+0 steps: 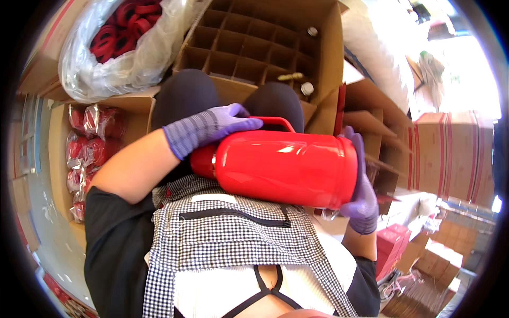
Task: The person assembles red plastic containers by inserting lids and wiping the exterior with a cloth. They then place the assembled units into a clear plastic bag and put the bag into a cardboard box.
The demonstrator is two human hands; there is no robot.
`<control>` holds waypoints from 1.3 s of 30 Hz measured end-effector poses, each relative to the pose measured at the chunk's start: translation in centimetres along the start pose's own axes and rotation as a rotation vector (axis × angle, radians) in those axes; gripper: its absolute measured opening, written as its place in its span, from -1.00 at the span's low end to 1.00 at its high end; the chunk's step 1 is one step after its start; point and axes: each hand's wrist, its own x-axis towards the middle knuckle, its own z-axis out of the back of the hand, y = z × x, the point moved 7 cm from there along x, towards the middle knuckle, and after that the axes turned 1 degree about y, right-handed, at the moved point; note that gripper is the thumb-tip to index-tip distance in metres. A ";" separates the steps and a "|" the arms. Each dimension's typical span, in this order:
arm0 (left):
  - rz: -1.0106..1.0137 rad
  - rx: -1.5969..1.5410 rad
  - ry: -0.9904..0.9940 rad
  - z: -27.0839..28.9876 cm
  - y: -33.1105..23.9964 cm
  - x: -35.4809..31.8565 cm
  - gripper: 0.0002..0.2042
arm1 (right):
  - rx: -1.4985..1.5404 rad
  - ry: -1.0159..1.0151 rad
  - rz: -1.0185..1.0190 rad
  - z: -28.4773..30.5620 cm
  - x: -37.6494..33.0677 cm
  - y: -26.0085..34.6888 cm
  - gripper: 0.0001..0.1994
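Observation:
Across my lap lies a shiny red thermos jug (286,167) on its side, its handle (273,121) facing away from me and its narrower top end to the left. My left hand (225,124), in a purple and grey glove, is closed around the top end beside the handle. At the wide base on the right, my right hand (360,183), gloved the same way, presses against the jug with its fingers along the bottom. A bit of clear plastic shows under the base near that palm.
Ahead stands a cardboard carton with dividers (246,53), a few capped items inside. At the far left, a clear plastic bag (79,71) holds red rings. A box (140,114) of plastic-wrapped red parts sits left. Right are another divided carton (366,114) and striped cartons (450,153).

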 end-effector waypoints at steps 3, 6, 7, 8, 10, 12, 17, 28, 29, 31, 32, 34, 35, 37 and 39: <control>0.127 -0.036 0.211 -2.3 -0.3 -2.1 -0.30 | 0.292 -0.137 -0.009 -0.6 -2.5 -2.7 0.40; 0.188 -0.479 0.389 -5.0 0.5 -2.9 -0.41 | 0.233 -0.156 0.002 -0.5 -3.1 -3.6 0.36; 0.166 -0.517 0.353 -5.2 0.5 -3.3 -0.54 | 0.153 -0.124 0.033 -1.3 -3.4 -3.0 0.36; 0.139 -0.552 0.340 -5.3 0.0 -3.8 -0.55 | 0.068 -0.083 0.066 -1.9 -3.4 -2.4 0.36; 0.075 -0.582 0.362 -5.5 -0.9 -3.4 -0.56 | -0.627 0.096 0.424 -2.1 -4.5 -0.4 0.24; 0.013 -0.614 0.415 -5.9 -1.4 -2.2 -0.57 | -0.806 0.255 0.814 -4.7 -5.1 3.5 0.05; -0.134 -0.615 0.438 -5.3 -1.8 -1.1 -0.59 | -1.060 0.476 1.317 -9.1 -6.7 7.0 -0.30; -0.671 0.193 -0.673 0.7 -7.6 -9.9 -0.82 | -0.584 0.047 -0.148 2.3 -3.8 3.2 0.21; -0.635 0.177 -0.670 0.9 -7.3 -10.2 -0.82 | -0.942 0.086 0.262 0.8 -3.9 5.5 0.16; -0.714 0.139 -0.675 0.2 -8.1 -11.5 -0.83 | -0.947 0.086 0.379 -0.2 -3.6 6.2 0.12; -0.769 0.115 -0.681 0.1 -8.7 -12.0 -0.83 | -0.959 0.082 0.437 -0.7 -3.5 6.8 0.10; -0.888 0.086 -0.750 0.4 -9.1 -12.9 -0.84 | -0.442 0.069 0.042 1.6 -2.8 3.9 0.18; -0.916 0.082 -0.761 0.5 -9.1 -13.2 -0.84 | -0.209 0.059 -0.152 3.1 -3.0 2.2 0.23; -0.894 0.091 -0.739 1.2 -8.5 -13.2 -0.84 | -0.280 0.117 -0.208 3.1 -4.1 2.1 0.30; -0.780 0.112 -0.686 2.0 -7.0 -12.5 -0.84 | -0.617 0.277 0.154 -0.5 -3.9 5.0 0.34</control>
